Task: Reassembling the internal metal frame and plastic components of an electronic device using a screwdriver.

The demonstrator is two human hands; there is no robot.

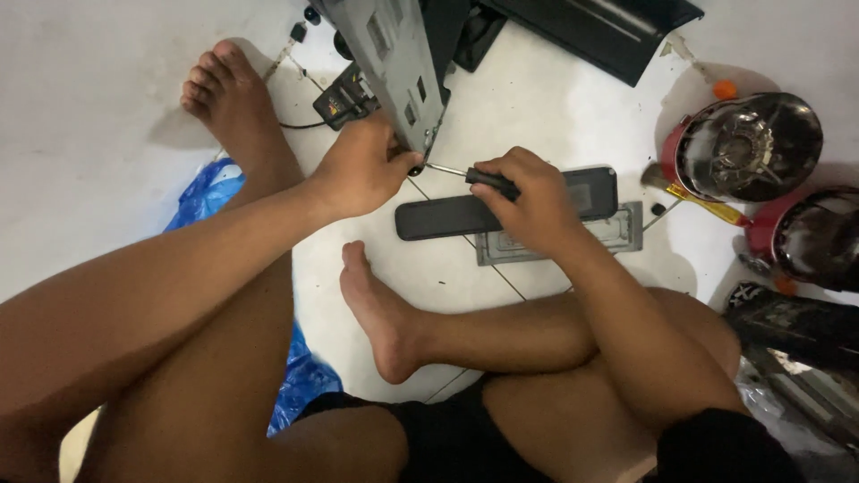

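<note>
Head view: my left hand (362, 170) clamps the grey metal chassis's (394, 63) lower corner; my right hand (530, 199), just right of it, grips a screwdriver (474, 176). I judge the tip could slip toward my left fingers.

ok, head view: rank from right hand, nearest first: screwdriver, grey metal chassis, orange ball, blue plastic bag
1. screwdriver, gripped in the right hand.
2. grey metal chassis, up-left, at the screwdriver's tip.
3. orange ball, up-right.
4. blue plastic bag, far left, under the leg.
</note>
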